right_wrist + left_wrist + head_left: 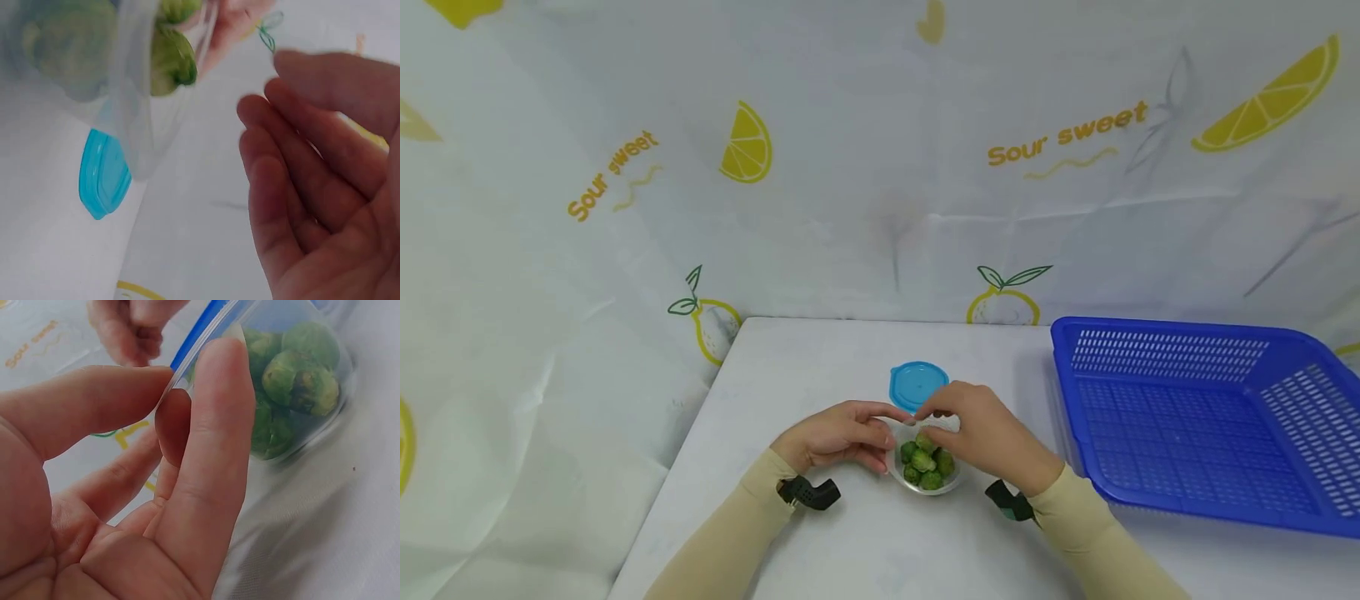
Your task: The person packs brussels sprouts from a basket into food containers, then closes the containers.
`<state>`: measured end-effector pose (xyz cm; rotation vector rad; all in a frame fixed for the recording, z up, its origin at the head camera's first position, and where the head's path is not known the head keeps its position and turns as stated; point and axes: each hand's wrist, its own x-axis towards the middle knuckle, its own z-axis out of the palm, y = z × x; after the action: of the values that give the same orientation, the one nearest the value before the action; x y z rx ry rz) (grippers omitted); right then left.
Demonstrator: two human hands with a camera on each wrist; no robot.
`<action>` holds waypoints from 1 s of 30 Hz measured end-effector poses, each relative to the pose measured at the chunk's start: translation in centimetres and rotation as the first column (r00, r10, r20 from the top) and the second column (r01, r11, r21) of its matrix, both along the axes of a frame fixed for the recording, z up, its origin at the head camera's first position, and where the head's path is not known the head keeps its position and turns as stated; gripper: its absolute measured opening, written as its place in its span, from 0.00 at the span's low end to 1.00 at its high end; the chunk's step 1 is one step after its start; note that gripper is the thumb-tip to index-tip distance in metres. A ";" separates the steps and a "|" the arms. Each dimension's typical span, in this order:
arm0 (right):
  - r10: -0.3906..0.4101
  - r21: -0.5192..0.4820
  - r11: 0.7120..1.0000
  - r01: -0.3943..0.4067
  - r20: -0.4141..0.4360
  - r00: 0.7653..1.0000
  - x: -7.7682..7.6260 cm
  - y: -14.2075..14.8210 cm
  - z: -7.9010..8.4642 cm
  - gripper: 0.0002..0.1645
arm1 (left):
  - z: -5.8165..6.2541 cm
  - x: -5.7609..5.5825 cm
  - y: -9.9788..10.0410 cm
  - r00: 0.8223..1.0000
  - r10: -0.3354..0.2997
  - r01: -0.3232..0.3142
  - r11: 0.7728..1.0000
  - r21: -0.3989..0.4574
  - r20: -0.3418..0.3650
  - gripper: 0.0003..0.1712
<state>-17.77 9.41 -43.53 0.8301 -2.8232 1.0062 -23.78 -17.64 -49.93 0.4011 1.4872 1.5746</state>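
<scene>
A clear plastic container [927,492] stands on the white table with several Brussels sprouts [922,460] in it. My left hand [842,437] is at its left side; in the left wrist view the thumb and a finger pinch the container's rim. Over the right and far part of the container is my right hand [981,429], its fingers bent loosely. The right wrist view shows that hand [319,169] holding nothing, with the fingertips apart from the container wall. Just behind the container lies a blue lid [919,384], flat on the table.
A large blue plastic basket [1195,500] stands at the right of the table [820,367]. Behind the table hangs a white cloth [850,150] printed with lemons and lettering. Each wrist wears a small black camera mount [811,493].
</scene>
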 end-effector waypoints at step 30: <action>-0.340 -0.024 0.929 0.370 0.345 0.875 -6.3 2.2 -4.9 0.25 | 3.1 -3.6 0.5 0.939 0.241 -0.311 0.900 -0.306 -0.245 0.24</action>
<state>-24.05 11.57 -48.47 0.1182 -3.0059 1.2992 -27.39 -17.12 -46.84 0.1529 2.0091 1.4811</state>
